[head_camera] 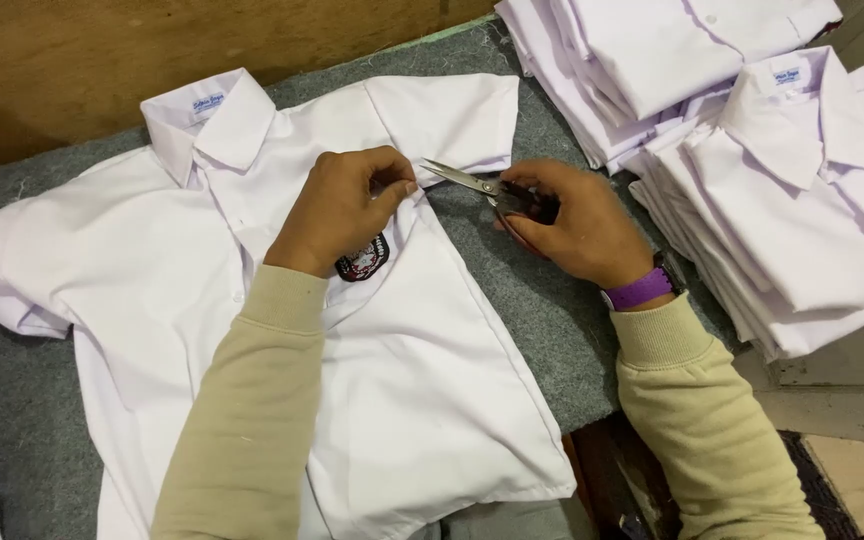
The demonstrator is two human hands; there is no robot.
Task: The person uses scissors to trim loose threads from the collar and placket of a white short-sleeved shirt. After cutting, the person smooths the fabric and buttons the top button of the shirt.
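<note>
A: While the white shirt (422, 400) lies spread flat, front up, on the grey felt tabletop (522, 300), how do the fingers of the left hand (337, 210) stand?

B: Item one, left hand: fingers (399, 185) bent and pinched on a bit of shirt cloth near the chest, just above the dark badge (364, 260). The badge sits right under the heel of that hand, partly covered by it.

A: And the right hand (577, 225)?

B: Item two, right hand: fingers curled tight round the handle of small metal snips (467, 180). Blades slightly parted, tips pointing at the left fingertips and very nearly touching the pinched cloth. A purple wristband (640, 290) sits behind the hand, at the edge of a beige sleeve (702, 420).

A: Where is the shirt relative to those fingers?

B: Item three, shirt: beneath both hands. Collar (217, 125) lies beyond the left fingers, up and to their left; one short sleeve (452, 115) spreads just past the snips' tips; the hem runs back towards the person's elbows.

A: Anything else nearby?

B: Item four: a stack of folded white shirts (792, 210) to the right of the right-hand fingers, well apart from them. Item five: a second pile (632, 70) beyond it, farther from the fingers. Item six: a brown board wall (102, 60) behind the tabletop, past the collar
</note>
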